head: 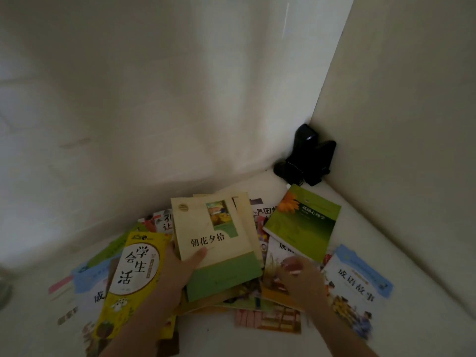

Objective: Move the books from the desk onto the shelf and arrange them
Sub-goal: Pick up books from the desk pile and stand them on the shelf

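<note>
Cream and green paperback covers are being gathered into the left hand, so the collecting step on the desk is judged to be in hand, with nothing yet carried to a shelf, which is not seen in this view. A cream-and-green book is gripped by that hand, the thumb laid flat across its front cover and the fingers hidden beneath it; at least one more cream book seems to be held behind it, though how many cannot be told. The right hand is blurred, with the fingers curled down toward the overlapped books below the green book with an orange flower; whether anything is actually pinched cannot be told. Both forearms are brought in from the lower edge, the left one rising steeply over the yellow book, the right one angled in from the lower right. The remaining books are left scattered and overlapping on the white desk, among them a blue-edged book at the right and others partly buried under the held one. A black device is stood in the corner where the two white walls meet, well apart from the hands. For the next move, a further book would probably need to be lifted by its edge and slid squarely against the held ones, so that the bundle is kept aligned and not fanned out before being carried away.
</note>
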The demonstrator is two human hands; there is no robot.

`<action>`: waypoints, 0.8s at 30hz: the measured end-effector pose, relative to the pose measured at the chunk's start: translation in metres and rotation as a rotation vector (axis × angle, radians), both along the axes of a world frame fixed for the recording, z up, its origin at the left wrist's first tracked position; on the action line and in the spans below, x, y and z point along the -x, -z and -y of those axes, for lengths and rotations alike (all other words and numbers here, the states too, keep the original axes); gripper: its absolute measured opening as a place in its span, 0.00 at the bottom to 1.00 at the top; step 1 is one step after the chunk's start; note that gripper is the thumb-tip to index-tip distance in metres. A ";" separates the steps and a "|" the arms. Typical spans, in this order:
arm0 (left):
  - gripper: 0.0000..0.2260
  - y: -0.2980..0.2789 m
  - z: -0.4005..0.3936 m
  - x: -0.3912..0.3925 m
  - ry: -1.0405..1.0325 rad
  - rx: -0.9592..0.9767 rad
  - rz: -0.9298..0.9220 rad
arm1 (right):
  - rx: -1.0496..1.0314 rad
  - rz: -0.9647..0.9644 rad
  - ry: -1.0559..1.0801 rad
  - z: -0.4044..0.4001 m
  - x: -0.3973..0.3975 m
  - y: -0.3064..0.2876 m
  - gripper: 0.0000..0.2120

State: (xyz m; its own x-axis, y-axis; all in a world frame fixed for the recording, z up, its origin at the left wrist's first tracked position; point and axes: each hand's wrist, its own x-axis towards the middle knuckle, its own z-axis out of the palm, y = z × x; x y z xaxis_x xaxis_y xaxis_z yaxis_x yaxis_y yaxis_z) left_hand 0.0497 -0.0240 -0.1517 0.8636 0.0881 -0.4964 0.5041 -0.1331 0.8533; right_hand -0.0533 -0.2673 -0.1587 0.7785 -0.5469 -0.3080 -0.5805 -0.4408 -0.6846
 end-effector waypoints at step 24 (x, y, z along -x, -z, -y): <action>0.35 0.007 0.018 -0.023 0.076 0.030 0.004 | -0.201 0.177 0.290 0.123 -0.068 0.010 0.17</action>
